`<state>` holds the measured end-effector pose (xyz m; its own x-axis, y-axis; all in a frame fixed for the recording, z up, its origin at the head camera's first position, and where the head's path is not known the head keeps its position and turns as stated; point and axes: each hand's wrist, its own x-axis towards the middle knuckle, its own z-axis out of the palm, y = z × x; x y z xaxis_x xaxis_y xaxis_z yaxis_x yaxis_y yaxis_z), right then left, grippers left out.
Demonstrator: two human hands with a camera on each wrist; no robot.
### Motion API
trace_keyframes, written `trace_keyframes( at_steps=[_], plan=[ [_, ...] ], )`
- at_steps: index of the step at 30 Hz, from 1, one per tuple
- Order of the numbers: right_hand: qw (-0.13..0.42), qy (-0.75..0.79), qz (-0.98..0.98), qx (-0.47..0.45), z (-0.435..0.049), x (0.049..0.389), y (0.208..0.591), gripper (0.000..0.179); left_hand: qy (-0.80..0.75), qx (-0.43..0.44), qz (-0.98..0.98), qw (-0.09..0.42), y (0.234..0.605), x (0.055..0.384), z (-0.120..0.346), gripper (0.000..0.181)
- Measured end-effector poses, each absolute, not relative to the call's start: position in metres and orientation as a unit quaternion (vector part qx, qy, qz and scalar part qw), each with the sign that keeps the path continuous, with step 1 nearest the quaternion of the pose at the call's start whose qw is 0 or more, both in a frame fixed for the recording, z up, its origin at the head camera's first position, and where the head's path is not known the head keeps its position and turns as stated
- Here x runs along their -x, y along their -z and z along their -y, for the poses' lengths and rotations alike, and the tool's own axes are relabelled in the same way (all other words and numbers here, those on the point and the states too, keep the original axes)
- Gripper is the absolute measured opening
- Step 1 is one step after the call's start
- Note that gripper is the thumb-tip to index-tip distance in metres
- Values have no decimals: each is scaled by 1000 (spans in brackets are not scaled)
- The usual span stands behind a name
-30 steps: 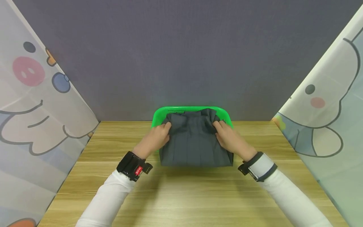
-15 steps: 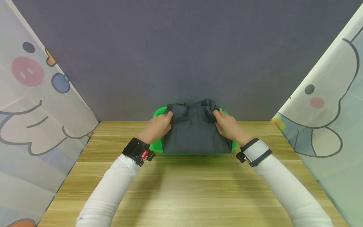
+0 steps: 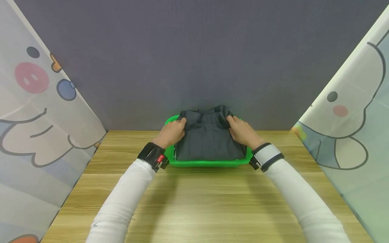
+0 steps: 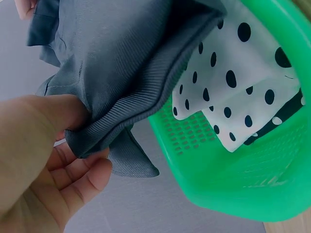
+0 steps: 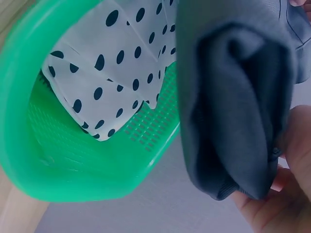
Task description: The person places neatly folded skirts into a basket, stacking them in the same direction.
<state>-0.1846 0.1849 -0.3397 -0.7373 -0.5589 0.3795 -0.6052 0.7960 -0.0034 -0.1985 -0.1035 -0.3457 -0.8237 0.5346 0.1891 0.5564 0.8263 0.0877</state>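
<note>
A folded dark grey garment (image 3: 209, 138) with a collar-like upper edge hangs over a green plastic basket (image 3: 206, 163). My left hand (image 3: 173, 133) pinches its left side between thumb and fingers, as the left wrist view shows. On the opposite side my right hand (image 3: 243, 131) grips the garment's edge; the right wrist view shows the folded layers (image 5: 233, 116) beside the thumb. Inside the basket lies a white cloth with black dots (image 4: 233, 82), hidden from the head view by the garment. A dark piece with white dots (image 4: 286, 114) shows at that cloth's edge.
The basket stands at the back of a wooden table (image 3: 206, 202), close to a grey wall (image 3: 200, 60). Panels printed with cartoon figures, one on the left (image 3: 45, 118) and one on the right (image 3: 343, 125), flank the table.
Both hands have carried the garment slightly up and back toward the wall in the head view. The basket's front rim, hidden a second ago, now shows below the garment.
</note>
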Motion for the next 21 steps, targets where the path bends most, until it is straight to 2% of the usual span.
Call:
trace_keyframes(
  at_steps=[5, 14, 21],
  plan=[
    [166, -62, 938, -299, -182, 191, 344, 24, 63, 283, 954, 75, 347, 205, 102, 28],
    [95, -59, 956, -273, -177, 202, 351, 27, 59, 250, 966, 30, 352, 215, 94, 39],
    [70, -47, 962, -260, -173, 205, 354, 27, 65, 240, 969, 2, 356, 219, 91, 41]
  ],
)
